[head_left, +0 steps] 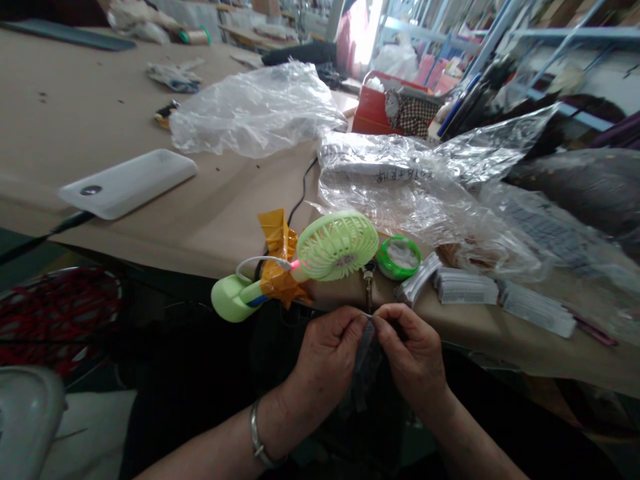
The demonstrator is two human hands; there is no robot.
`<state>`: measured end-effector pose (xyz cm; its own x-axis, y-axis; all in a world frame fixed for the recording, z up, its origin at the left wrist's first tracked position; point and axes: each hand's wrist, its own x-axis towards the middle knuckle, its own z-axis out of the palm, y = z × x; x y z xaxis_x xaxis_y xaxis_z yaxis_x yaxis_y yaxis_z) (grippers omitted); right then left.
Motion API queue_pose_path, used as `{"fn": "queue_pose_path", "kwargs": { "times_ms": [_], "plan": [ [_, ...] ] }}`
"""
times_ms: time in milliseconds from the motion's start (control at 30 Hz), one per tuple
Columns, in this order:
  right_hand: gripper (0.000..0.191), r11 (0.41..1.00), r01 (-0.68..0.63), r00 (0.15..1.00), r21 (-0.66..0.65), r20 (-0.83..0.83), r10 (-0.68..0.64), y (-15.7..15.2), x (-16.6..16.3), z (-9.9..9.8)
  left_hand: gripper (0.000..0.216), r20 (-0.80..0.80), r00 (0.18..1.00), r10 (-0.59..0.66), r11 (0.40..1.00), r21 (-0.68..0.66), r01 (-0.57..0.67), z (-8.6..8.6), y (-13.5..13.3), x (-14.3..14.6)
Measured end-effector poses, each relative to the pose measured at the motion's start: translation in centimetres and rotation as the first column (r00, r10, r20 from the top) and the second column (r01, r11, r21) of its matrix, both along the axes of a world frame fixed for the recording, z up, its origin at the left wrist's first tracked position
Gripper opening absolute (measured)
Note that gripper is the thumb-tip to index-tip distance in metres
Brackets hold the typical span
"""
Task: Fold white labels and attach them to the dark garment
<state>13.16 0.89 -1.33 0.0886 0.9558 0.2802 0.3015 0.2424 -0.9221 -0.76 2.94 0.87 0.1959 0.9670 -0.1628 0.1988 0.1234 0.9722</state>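
Close together at the table's front edge, my left hand point(330, 353) and my right hand point(413, 353) each pinch thumb against forefinger. Between the fingertips is the top of a thin greyish strip point(363, 373), which hangs down in shadow; its kind is unclear. Just beyond them a small metal fitting point(369, 277) sticks out at the table edge. A green round tub point(399, 258) with whitish contents stands beyond my right hand. Stacks of small printed white slips point(466, 287) lie to its right. A silver bangle point(257, 437) circles my left wrist.
A light green fan point(338, 245), bound with orange tape point(280, 273), sits at the table edge. Clear plastic bags point(255, 110) cover much of the back and right. A white power bank point(130, 183) lies left. Behind stands a red box point(373, 110).
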Motion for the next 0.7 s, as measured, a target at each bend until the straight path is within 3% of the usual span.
{"fn": "queue_pose_path", "kwargs": {
  "times_ms": [300, 433, 567, 700],
  "plan": [
    [0.005, 0.998, -0.042, 0.994, 0.047, 0.105, 0.037, -2.2, 1.0, 1.1, 0.022, 0.056, 0.998, -0.024, 0.997, -0.073, 0.028, 0.7, -1.1, -0.4],
    [0.009, 0.967, -0.082, 0.961, 0.243, 0.277, 0.012, -2.0, 2.8, 3.1, 0.025, 0.006, 0.997, -0.078, 0.986, -0.149, 0.078, -1.1, -1.8, -0.8],
    [0.020, 0.888, -0.101, 0.812, 0.450, 0.553, -0.188, 1.0, 4.8, 4.6, 0.030, -0.113, 0.987, -0.112, 0.981, -0.170, 0.092, -3.8, -2.1, -1.0],
    [0.034, 0.924, -0.093, 0.626, 0.372, 0.743, -0.236, 4.2, 5.6, 4.5, 0.030, -0.169, 0.970, -0.178, 0.972, -0.186, 0.145, -4.9, -2.4, -1.2]
  ]
}}
